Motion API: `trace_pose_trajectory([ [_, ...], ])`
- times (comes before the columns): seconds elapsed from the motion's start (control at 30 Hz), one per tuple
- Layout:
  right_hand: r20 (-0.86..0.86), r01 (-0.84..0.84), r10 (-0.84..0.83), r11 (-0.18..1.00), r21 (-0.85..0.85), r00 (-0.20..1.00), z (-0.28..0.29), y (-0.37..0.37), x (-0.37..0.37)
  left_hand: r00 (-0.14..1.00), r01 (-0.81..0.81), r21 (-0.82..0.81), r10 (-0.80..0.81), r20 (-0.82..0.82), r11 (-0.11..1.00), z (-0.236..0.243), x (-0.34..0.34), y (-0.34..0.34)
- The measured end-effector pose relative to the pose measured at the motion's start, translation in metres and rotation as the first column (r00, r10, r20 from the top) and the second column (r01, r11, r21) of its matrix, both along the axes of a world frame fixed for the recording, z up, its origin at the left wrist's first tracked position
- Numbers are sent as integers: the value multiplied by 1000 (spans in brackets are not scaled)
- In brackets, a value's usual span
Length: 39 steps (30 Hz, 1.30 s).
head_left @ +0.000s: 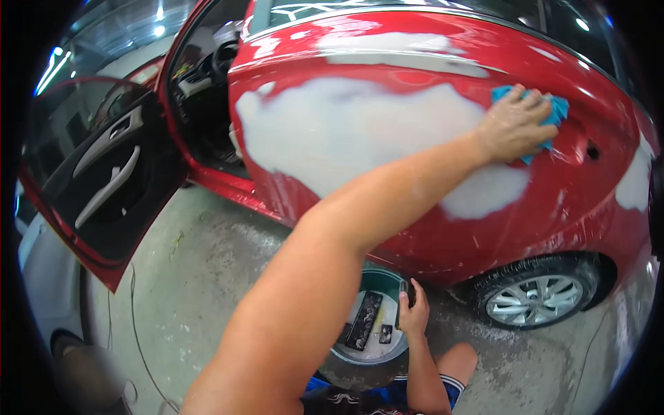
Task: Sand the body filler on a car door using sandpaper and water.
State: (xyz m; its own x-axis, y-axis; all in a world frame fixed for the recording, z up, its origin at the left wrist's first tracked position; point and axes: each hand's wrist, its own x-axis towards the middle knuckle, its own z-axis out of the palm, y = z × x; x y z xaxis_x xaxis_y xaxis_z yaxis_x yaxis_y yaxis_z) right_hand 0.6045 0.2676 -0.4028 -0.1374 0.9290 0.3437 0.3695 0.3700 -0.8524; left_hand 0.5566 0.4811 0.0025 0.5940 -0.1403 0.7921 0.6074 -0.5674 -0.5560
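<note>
My left hand (517, 126) presses a crumpled blue cloth (561, 111) against the rear part of a red car's side, its arm reaching across from the lower left. Beside it spreads a large patch of pale grey-white filler (360, 131) with smoky edges. Low down, my right hand (413, 312) is closed round a small dark block (411, 294) at the rim of a round tub (379, 270). Cloudy whitish water fills the tub's bottom. A long black sanding block (364, 321) and a smaller black block (386, 334) sit in it, both wet.
The car's front door (104, 173) stands wide on the left. A rear wheel (536, 301) is at the lower right. Thin cables (136, 339) run over the wet, stained concrete floor (200, 256). A round hole (593, 151) shows in the panel.
</note>
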Motion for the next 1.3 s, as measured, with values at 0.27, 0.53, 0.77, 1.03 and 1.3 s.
trace_pose_trajectory([
  [0.27, -81, -58, 47, 989, -133, 996, -7, -4, 10, 795, -361, -49, 335, 506, 931, -3, -231, -32],
  [0.53, -142, -79, 63, 991, -111, 988, -16, 2, 11, 93, -584, -285, 411, 907, 761, -83, -472, -53],
  [0.77, -99, -68, 63, 997, -45, 993, -16, 4, 10, -467, -317, -565, 393, 792, 762, -242, -437, -58],
  [1.03, -134, -108, 91, 987, -119, 987, -13, 7, 13, 136, 451, -667, 693, 708, 593, -394, -225, -174],
  [1.3, -706, -321, -95, 842, -433, 702, -37, 3, 14, 705, 541, -830, 611, 361, -134, -440, -149, -268],
])
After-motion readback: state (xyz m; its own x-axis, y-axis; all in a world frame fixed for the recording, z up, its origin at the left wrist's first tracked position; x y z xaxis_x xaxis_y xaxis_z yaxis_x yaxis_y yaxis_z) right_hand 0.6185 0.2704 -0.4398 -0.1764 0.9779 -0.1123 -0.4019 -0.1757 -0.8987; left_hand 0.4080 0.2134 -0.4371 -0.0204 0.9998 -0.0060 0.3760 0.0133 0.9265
